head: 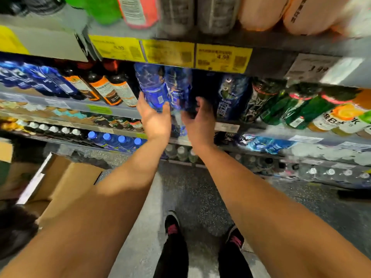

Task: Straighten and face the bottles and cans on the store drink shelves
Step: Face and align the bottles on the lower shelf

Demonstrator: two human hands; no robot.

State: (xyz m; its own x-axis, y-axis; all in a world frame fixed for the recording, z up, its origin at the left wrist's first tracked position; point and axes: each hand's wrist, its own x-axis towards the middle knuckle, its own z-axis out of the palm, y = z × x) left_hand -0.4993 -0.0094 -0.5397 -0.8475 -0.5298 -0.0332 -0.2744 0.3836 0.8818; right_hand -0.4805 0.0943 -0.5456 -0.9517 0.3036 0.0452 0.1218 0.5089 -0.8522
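the shelf carries rows of drinks packed side by side with labels outward, so shoppers can read them; yellow price tags line the shelf above. two blue bottles stand at its front edge in the middle, long axis upright, caps hidden under that shelf, labels partly turned. the left hand cups the left bottle's base, thumb and fingers round it, likely to twist its label forward. the right hand reaches in just beside the other bottle, fingers blurred; i cannot tell its grip.

bare forearms, black trousers, black-pink shoes.
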